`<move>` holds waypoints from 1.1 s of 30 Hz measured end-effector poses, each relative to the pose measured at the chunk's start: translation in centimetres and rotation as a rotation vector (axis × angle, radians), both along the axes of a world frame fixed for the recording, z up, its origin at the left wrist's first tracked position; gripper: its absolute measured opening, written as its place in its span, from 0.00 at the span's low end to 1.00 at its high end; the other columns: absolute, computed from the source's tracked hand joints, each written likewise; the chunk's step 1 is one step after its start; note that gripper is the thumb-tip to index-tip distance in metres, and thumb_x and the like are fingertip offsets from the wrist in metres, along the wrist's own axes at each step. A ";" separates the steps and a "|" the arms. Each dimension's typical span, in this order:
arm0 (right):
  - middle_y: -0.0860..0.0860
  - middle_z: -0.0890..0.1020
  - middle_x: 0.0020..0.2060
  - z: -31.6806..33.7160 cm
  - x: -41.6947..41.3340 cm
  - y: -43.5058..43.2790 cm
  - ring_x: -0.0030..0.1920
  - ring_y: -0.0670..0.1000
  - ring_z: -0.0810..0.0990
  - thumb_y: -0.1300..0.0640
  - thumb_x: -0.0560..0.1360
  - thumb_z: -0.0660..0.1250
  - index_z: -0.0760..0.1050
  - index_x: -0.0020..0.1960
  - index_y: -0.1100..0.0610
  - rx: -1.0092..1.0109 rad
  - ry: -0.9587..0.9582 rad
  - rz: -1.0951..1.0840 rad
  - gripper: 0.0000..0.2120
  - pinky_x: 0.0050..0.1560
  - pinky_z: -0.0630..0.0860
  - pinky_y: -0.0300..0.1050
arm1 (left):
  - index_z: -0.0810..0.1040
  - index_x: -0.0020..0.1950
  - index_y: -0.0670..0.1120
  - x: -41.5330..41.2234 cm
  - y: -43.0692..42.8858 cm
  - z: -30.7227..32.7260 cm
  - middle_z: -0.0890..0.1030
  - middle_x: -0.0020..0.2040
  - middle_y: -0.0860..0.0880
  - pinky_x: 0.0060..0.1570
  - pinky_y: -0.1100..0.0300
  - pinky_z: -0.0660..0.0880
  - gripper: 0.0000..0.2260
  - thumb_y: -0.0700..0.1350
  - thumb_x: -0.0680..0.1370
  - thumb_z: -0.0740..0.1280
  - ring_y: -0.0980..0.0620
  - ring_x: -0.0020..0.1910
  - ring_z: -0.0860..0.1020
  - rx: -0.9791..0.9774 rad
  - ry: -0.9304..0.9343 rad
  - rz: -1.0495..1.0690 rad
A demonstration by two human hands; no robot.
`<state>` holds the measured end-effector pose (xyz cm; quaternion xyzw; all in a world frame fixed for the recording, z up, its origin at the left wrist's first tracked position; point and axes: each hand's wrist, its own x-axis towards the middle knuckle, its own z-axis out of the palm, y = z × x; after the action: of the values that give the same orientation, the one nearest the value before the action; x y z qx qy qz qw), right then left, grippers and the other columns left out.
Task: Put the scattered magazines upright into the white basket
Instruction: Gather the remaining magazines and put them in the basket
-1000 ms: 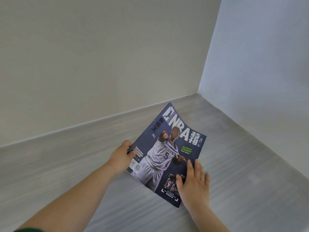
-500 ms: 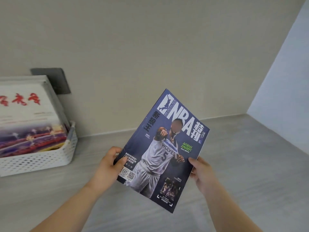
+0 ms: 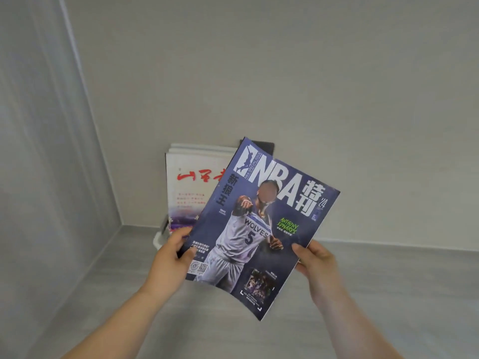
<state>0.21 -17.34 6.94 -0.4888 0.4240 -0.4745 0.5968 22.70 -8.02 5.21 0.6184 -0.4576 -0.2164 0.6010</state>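
I hold a dark blue NBA magazine point(image 3: 261, 224) in the air, cover facing me and tilted to the right. My left hand point(image 3: 172, 260) grips its left edge, thumb on the cover. My right hand point(image 3: 315, 263) grips its right edge the same way. Behind the magazine stands the white basket point(image 3: 158, 240), of which only a bit of the left rim shows. A white magazine with red characters point(image 3: 189, 190) stands upright in it, with more magazines behind it.
The basket sits on a grey wood-grain shelf point(image 3: 388, 294), near the back left corner. A beige back wall point(image 3: 285, 73) and a pale left side wall point(image 3: 39, 151) close the space in. A dark plate point(image 3: 265, 147) on the back wall peeks over the magazine.
My view has swung left, so the basket now lies straight ahead behind the NBA magazine instead of at the far left. Both hands have carried the magazine towards the basket.
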 end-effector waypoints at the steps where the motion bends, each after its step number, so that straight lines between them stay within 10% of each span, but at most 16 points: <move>1: 0.43 0.83 0.24 0.7 0.9 -0.3 0.27 0.40 0.80 0.69 0.73 0.61 0.77 0.40 0.55 -0.034 0.007 0.000 0.12 0.32 0.76 0.38 | 0.73 0.48 0.52 0.6 -0.2 0.3 0.79 0.43 0.56 0.40 0.78 0.71 0.20 0.26 0.72 0.59 0.69 0.37 0.78 -0.029 0.004 0.013; 7: 0.41 0.83 0.26 5.0 7.0 -2.3 0.29 0.39 0.80 0.69 0.73 0.62 0.78 0.38 0.53 -0.255 0.029 0.048 0.13 0.33 0.78 0.33 | 0.70 0.49 0.50 5.6 -2.8 2.3 0.78 0.47 0.52 0.39 0.82 0.70 0.16 0.28 0.73 0.60 0.55 0.42 0.77 -0.164 0.002 0.180; 12: 0.38 0.82 0.25 6.5 10.6 -3.9 0.28 0.37 0.80 0.68 0.73 0.62 0.77 0.39 0.52 -0.322 0.082 0.109 0.13 0.27 0.73 0.28 | 0.72 0.53 0.43 8.3 -5.2 2.8 0.76 0.48 0.49 0.46 0.60 0.70 0.11 0.31 0.74 0.61 0.51 0.44 0.75 -0.163 0.056 0.293; 20: 0.48 0.81 0.42 2.9 12.1 -5.9 0.28 0.34 0.79 0.67 0.74 0.62 0.78 0.51 0.60 -0.242 0.186 0.076 0.09 0.27 0.73 0.27 | 0.74 0.54 0.36 10.0 -6.9 -1.3 0.76 0.47 0.47 0.30 0.83 0.68 0.10 0.30 0.73 0.61 0.50 0.44 0.74 -0.002 0.029 0.308; 26: 0.51 0.80 0.43 -0.1 11.5 -6.9 0.27 0.35 0.79 0.69 0.73 0.62 0.78 0.51 0.63 -0.189 0.262 0.037 0.10 0.26 0.72 0.25 | 0.78 0.50 0.37 10.1 -7.6 -3.6 0.79 0.46 0.44 0.45 0.59 0.72 0.08 0.32 0.72 0.64 0.48 0.42 0.76 0.161 -0.042 0.292; 33: 0.51 0.80 0.41 -1.9 11.4 -7.4 0.30 0.39 0.77 0.68 0.73 0.62 0.79 0.45 0.59 -0.140 0.283 -0.028 0.09 0.27 0.72 0.25 | 0.81 0.45 0.40 10.5 -8.0 -4.5 0.72 0.43 0.45 0.48 0.59 0.66 0.05 0.36 0.70 0.68 0.43 0.46 0.74 0.264 -0.290 0.366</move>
<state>11.63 -24.77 5.08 -0.5852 0.4766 -0.4377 0.4887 33.18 -15.99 0.70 0.7884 -0.3873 -0.0708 0.4726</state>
